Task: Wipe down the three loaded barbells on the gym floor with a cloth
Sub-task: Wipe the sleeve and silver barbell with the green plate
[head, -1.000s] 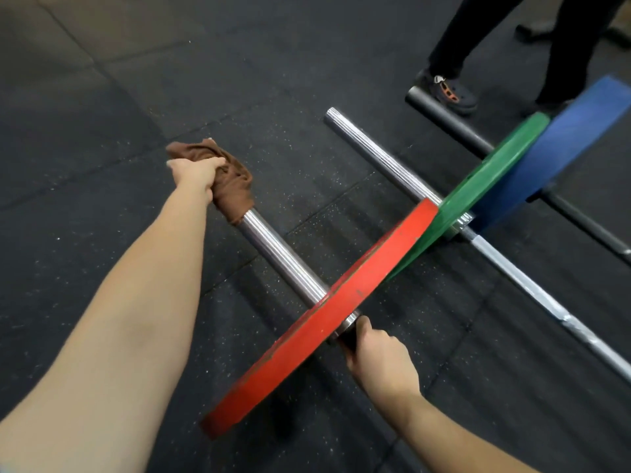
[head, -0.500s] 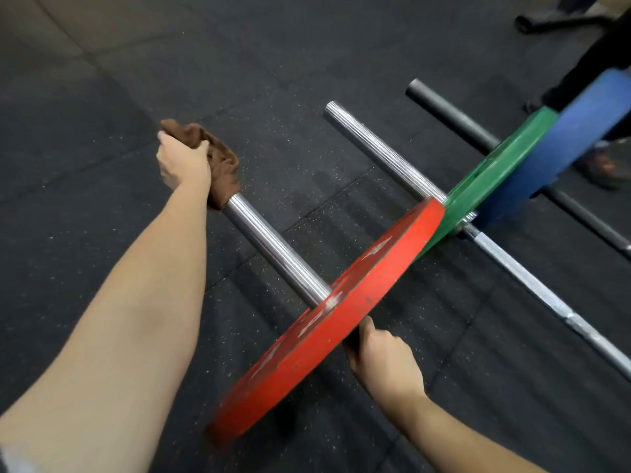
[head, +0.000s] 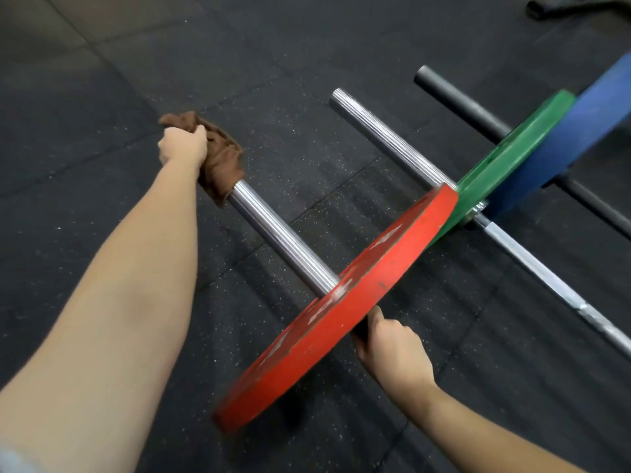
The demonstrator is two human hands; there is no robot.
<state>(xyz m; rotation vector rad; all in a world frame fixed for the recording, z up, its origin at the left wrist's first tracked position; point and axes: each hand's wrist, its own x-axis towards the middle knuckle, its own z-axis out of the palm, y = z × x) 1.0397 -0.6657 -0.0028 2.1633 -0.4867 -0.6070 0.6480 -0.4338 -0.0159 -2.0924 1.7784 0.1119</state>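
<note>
Squeezing the brown cloth (head: pixel 223 165) round the end of the red-plate barbell (head: pixel 283 240), the left hand (head: pixel 182 146) is wiping it. The right hand (head: pixel 392 349) is gripping that bar behind the plate. The green-plate barbell (head: pixel 512 165) and blue-plate barbell (head: pixel 580 131) are likely waiting.

cloth (head: pixel 222 165) on barbell (head: pixel 283 240) end, left of plate (head: pixel 341 322)

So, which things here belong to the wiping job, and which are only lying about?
Job: brown cloth in left hand; red-plate barbell, gripped by right hand; green-plate barbell; blue-plate barbell.
Lying about: dark object, top right, too cut off to identify.
</note>
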